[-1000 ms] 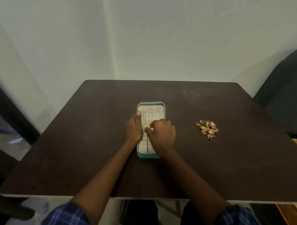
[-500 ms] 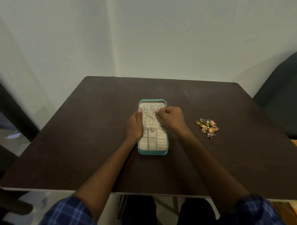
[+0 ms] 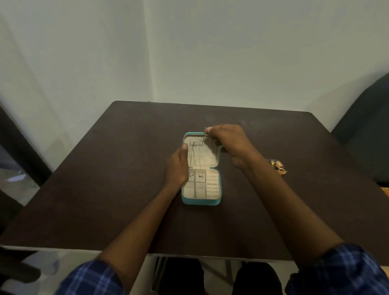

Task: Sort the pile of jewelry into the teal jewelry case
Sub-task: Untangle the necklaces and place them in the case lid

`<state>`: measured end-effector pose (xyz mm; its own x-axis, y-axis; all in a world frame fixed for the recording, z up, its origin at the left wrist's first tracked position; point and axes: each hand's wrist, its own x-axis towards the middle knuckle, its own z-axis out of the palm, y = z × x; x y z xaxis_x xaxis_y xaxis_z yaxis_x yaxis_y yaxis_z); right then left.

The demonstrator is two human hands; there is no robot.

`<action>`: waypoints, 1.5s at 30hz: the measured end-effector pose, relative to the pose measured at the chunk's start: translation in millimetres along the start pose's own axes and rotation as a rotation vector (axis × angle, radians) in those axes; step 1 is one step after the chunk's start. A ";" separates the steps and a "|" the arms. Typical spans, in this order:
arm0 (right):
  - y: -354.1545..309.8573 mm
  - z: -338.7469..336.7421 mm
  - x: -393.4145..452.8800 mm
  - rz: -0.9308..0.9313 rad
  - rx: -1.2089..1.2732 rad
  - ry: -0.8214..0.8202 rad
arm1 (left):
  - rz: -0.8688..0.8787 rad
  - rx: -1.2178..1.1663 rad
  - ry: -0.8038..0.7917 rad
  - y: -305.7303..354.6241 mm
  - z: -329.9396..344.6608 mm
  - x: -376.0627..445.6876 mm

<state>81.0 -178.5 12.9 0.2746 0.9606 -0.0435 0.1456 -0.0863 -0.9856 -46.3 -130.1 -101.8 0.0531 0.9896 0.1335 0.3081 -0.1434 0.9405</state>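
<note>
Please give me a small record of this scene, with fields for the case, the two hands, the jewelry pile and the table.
case: teal jewelry case, lying open on the table, chains hanging in the lid half
left hand: left hand rests against the case's left side
right hand: right hand pinches a thin chain at the lid's far edge
pile: jewelry pile to the right of the case, untouched
table: dark brown table
</note>
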 end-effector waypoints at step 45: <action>-89.4 -51.4 -55.9 -0.227 -0.029 -0.208 | 0.108 -0.055 0.132 20.0 -19.4 -23.4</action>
<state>101.5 -238.1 111.8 0.0322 0.9893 0.1422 0.2088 0.1325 -0.9690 -59.7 -156.0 -80.1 -0.0434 0.9617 0.2707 0.2546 -0.2514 0.9338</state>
